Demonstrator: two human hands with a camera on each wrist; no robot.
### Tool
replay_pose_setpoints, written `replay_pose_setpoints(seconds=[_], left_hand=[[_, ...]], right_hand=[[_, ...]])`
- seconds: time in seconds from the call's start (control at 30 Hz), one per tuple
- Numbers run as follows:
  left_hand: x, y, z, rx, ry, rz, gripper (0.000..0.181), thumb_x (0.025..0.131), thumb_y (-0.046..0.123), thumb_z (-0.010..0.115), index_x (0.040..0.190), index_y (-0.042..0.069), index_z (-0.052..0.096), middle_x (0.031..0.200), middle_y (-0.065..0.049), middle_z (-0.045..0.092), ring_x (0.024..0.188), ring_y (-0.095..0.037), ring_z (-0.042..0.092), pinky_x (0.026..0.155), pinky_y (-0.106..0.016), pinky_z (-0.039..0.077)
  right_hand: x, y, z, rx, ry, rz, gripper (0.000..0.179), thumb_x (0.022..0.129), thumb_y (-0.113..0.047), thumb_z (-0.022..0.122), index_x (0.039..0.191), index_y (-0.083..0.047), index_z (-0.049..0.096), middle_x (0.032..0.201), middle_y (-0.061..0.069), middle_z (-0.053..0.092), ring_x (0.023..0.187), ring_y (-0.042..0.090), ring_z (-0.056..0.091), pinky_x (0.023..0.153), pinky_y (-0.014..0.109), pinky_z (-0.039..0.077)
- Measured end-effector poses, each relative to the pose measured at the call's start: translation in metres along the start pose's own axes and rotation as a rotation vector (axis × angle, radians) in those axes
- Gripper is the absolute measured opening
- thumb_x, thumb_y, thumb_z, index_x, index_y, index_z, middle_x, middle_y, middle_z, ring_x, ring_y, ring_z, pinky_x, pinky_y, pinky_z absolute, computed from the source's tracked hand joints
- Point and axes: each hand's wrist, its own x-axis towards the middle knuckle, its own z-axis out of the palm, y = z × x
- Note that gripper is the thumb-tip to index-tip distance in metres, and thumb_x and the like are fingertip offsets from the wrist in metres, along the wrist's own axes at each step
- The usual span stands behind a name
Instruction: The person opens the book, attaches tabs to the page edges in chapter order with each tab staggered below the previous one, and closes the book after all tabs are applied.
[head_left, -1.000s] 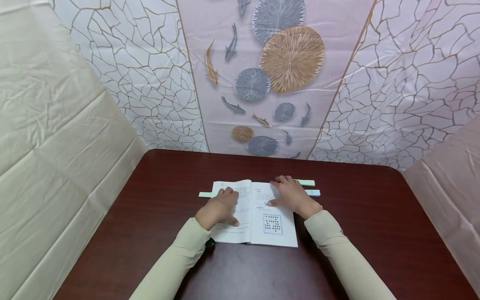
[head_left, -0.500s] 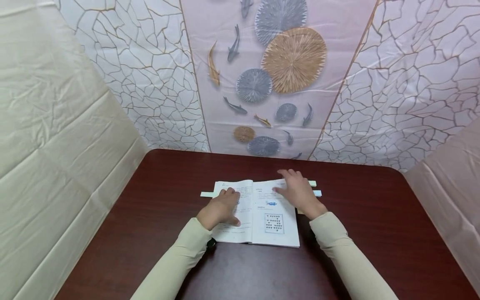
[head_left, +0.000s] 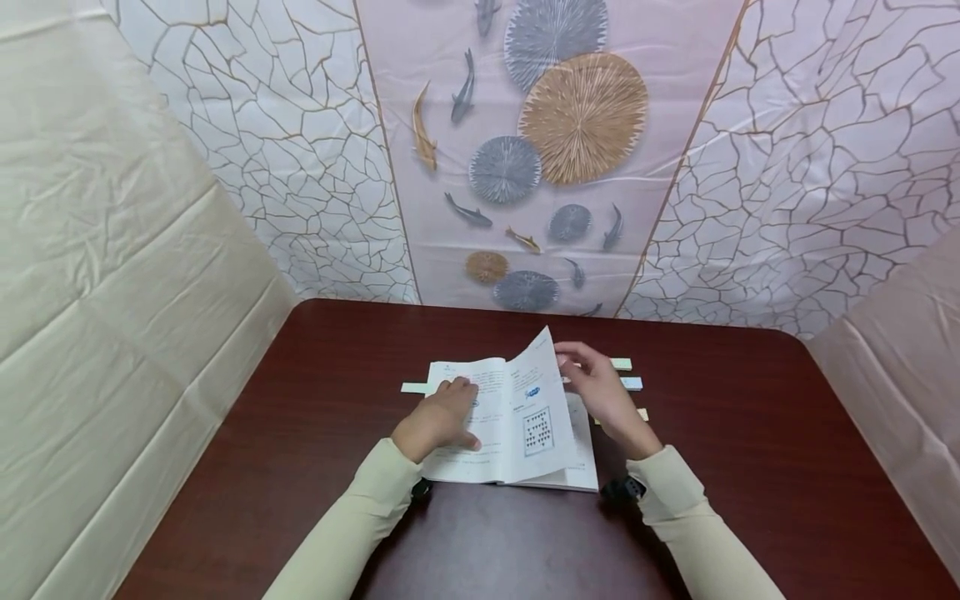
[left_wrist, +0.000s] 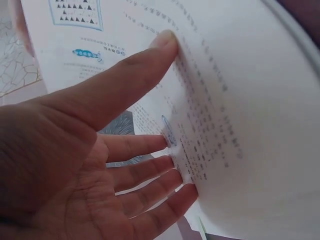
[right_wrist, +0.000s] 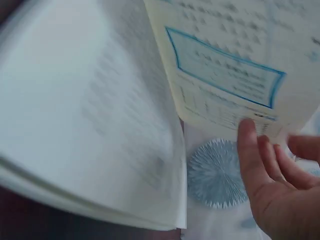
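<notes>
An open book (head_left: 491, 446) with printed text lies on the dark table. My left hand (head_left: 438, 419) rests spread on its left page, fingers slightly bent. In the left wrist view the thumb (left_wrist: 162, 42) and fingertips of that hand touch the paper. One right-hand page (head_left: 536, 425), bearing a box of small triangles, stands raised off the pages below, its top corner curling up. Beside its outer edge is my right hand (head_left: 603, 396). The right wrist view shows a fingertip (right_wrist: 246, 127) against the page's underside, the other fingers loosely bent near its corner.
Pale paper tabs stick out from the book, a green tab (head_left: 413, 387) at the left and others, including a blue tab (head_left: 632, 383), at the right. A patterned cloth (head_left: 525, 167) hangs behind the table (head_left: 750, 433). Beige cloth (head_left: 135, 333) hangs at the left side.
My right hand has moved off the page's upper part to its right edge. The right-hand page has risen and bent leftward, uncovering the page below. The left hand has stayed in place.
</notes>
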Motion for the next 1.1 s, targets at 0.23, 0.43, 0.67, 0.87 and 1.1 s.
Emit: replay_pose_setpoints(seconds=[0.23,0.43,0.67,0.87,1.1], left_hand=[[-0.001,-0.008,0.01,-0.111,0.004,0.034,0.085,0.091,0.027,0.086,0.157,-0.003,0.043,0.167,-0.022,0.035,0.153,-0.039,0.037,0.121,-0.05,0.037],[-0.007,-0.031,0.016,-0.564,0.115,0.129,0.051,0.099,0.013,0.073,0.145,-0.003,0.058,0.155,-0.024,0.052,0.145,-0.037,0.049,0.116,-0.052,0.042],[-0.008,-0.049,0.02,-1.18,0.219,-0.083,0.053,0.116,0.032,0.039,0.129,-0.013,0.064,0.134,-0.026,0.066,0.132,-0.037,0.061,0.112,-0.048,0.048],[-0.007,-0.053,0.018,-1.192,0.316,-0.184,0.059,0.112,0.05,0.042,0.096,-0.002,0.063,0.088,-0.007,0.063,0.079,-0.016,0.06,0.074,-0.029,0.052],[-0.01,-0.057,0.014,-0.988,0.279,-0.082,0.042,0.112,0.034,0.053,0.086,0.005,0.067,0.069,0.002,0.055,0.06,-0.011,0.05,0.057,-0.025,0.039]], right_hand=[[-0.006,0.003,0.025,-0.189,-0.163,-0.08,0.035,0.11,-0.012,0.056,0.142,0.003,0.059,0.131,0.023,0.067,0.113,0.036,0.071,0.091,0.045,0.06],[-0.011,-0.002,0.048,-0.332,-0.273,-0.154,0.029,0.106,-0.016,0.066,0.133,-0.006,0.067,0.136,0.014,0.065,0.125,0.035,0.063,0.1,0.049,0.055],[-0.016,-0.005,0.066,-0.47,-0.268,-0.2,0.032,0.101,-0.013,0.072,0.132,-0.004,0.068,0.132,0.013,0.065,0.121,0.028,0.063,0.103,0.047,0.052],[-0.018,-0.006,0.075,-0.567,-0.267,-0.229,0.038,0.101,-0.017,0.074,0.135,-0.003,0.067,0.134,0.013,0.063,0.127,0.027,0.06,0.107,0.045,0.05],[-0.018,-0.006,0.08,-0.643,-0.268,-0.246,0.041,0.101,-0.021,0.074,0.137,-0.003,0.067,0.136,0.014,0.062,0.128,0.029,0.058,0.107,0.045,0.05]])
